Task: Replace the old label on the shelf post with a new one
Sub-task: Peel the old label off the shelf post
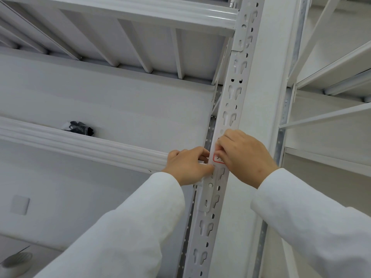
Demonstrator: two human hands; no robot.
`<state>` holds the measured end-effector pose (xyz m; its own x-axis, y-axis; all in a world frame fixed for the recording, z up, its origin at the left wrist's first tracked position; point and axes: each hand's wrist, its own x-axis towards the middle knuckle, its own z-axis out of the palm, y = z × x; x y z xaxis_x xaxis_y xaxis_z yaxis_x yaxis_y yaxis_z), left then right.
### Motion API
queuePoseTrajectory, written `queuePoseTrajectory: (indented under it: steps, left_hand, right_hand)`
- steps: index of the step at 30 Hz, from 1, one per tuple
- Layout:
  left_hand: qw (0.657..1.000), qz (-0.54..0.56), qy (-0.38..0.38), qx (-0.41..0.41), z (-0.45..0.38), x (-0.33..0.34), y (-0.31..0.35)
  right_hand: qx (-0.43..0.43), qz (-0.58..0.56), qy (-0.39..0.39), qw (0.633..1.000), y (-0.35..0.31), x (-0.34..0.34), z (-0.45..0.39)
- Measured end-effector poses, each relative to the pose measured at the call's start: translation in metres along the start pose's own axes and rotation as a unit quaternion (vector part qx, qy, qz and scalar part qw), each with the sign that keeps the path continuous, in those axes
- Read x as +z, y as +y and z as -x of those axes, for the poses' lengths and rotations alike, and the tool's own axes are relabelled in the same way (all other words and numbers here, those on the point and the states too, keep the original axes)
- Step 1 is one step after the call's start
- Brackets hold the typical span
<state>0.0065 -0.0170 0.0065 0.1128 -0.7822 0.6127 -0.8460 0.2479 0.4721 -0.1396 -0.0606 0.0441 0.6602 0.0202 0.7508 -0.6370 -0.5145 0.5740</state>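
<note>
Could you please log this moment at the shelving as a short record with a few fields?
Setting: white slotted shelf post, seen from below
Label: red-bordered label on the post, mostly covered by fingers
Left hand: at the post's left edge beside the label
Right hand: fingertips on the label's upper part
Label state: old or new cannot be told
Also present: black object on the left shelf

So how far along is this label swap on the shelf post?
Nothing looks finished yet. In hand: both the left hand and the right hand are working at a small red-bordered white label on the white perforated metal shelf post. Whether it is the old label coming off or the new one going on cannot be told, so what remains is unclear.
</note>
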Motion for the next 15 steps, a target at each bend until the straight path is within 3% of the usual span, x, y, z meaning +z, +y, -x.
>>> queuePoseTrajectory:
  steps: [7,15]
  left_hand:
    - [1.0,-0.001,-0.003,-0.001,-0.0002,-0.0005,0.0006]
    - [1.0,0.002,-0.003,-0.001,0.0001,-0.0005,0.0004]
  right_hand:
    - [-0.056,0.076,-0.026,0.995,0.0029,0.0052,-0.0029]
    - [0.03,-0.088,-0.036,0.995,0.0053,-0.003,0.0033]
